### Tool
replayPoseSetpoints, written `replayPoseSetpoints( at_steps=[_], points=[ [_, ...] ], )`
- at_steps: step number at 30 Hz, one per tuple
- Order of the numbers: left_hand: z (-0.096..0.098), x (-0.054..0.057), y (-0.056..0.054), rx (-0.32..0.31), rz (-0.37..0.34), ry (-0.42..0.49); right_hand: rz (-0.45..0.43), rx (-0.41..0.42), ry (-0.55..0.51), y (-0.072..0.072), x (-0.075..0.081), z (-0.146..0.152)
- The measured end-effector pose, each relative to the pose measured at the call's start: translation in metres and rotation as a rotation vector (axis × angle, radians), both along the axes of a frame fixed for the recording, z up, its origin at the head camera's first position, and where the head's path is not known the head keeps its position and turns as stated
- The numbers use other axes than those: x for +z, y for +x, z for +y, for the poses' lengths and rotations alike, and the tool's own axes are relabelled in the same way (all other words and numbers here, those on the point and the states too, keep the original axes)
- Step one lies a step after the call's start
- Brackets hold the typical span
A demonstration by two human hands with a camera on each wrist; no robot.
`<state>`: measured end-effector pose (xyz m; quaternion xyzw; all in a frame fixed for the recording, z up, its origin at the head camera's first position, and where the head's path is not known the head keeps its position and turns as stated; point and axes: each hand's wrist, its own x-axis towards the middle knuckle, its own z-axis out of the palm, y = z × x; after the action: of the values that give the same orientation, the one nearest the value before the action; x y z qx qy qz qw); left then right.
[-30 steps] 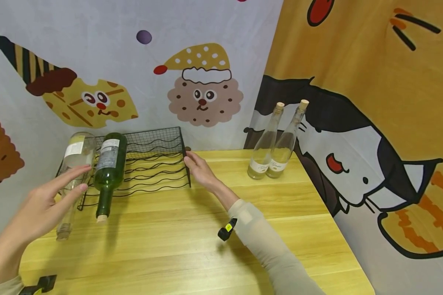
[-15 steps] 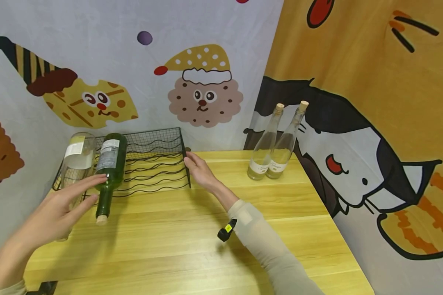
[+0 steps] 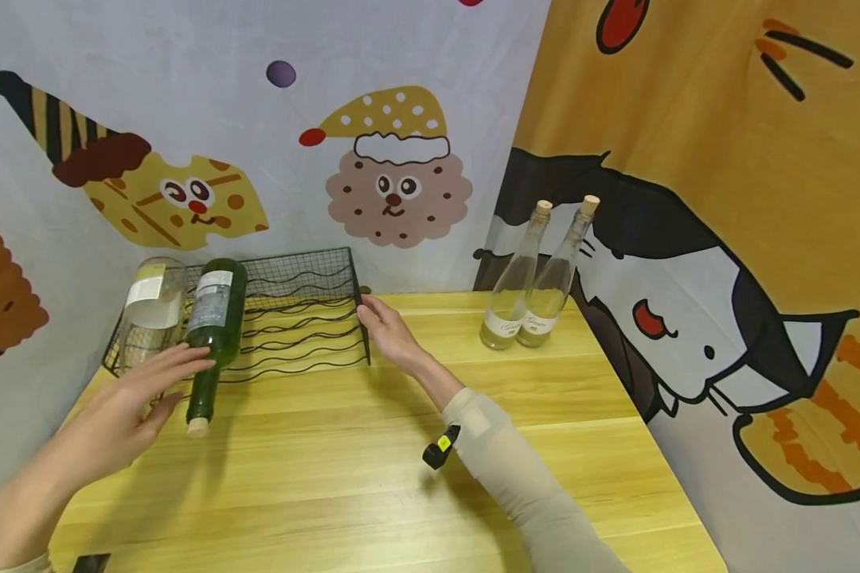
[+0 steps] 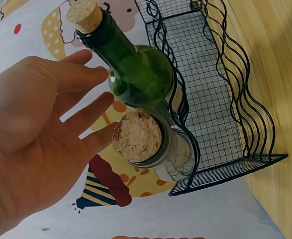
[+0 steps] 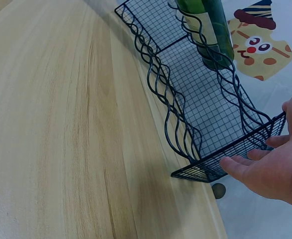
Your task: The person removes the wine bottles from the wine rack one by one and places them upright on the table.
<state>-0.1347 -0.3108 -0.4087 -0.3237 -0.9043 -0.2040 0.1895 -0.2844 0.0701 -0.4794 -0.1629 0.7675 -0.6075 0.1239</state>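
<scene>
A black wire wine rack [image 3: 304, 274] with wavy bars stands at the back left of the table. Two corked bottles lie in it, necks toward me: a green wine bottle [image 3: 218, 306] and, left of it, a clear glass bottle [image 3: 154, 298]. My left hand [image 3: 111, 426] is beside their necks, fingers spread and fairly straight; the fingertips reach the green neck, but contact is unclear. In the left wrist view the clear bottle's cork [image 4: 137, 137] is close to the fingers. With extended fingers my right hand [image 3: 396, 334] touches the rack's right mesh end [image 5: 235, 152].
Two clear corked bottles [image 3: 505, 302] with white labels stand upright at the back right of the wooden table [image 3: 315, 485]. Printed cartoon cloths [image 3: 401, 48] hang behind and to the right. The rack's right part holds no bottle.
My left hand has moved right and slightly down, from over the clear bottle to the green bottle's neck. The right hand, rack and bottles have stayed put.
</scene>
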Motion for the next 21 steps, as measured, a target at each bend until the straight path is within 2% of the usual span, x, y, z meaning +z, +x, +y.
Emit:
replayPoseSetpoints(
  at_steps=[3,11,21],
  points=[
    [0.0,-0.0012,0.0002,0.012,-0.013,-0.021,0.003,-0.002,0.0,0.0003,0.0,0.0001],
    [0.002,-0.0036,0.001,0.027,0.042,-0.085,0.002,-0.008,0.002,0.001,0.0005,-0.0002],
    [0.0039,-0.0084,0.0025,0.029,0.027,-0.083,-0.008,0.007,-0.001,0.001,0.001,0.0005]
  ],
)
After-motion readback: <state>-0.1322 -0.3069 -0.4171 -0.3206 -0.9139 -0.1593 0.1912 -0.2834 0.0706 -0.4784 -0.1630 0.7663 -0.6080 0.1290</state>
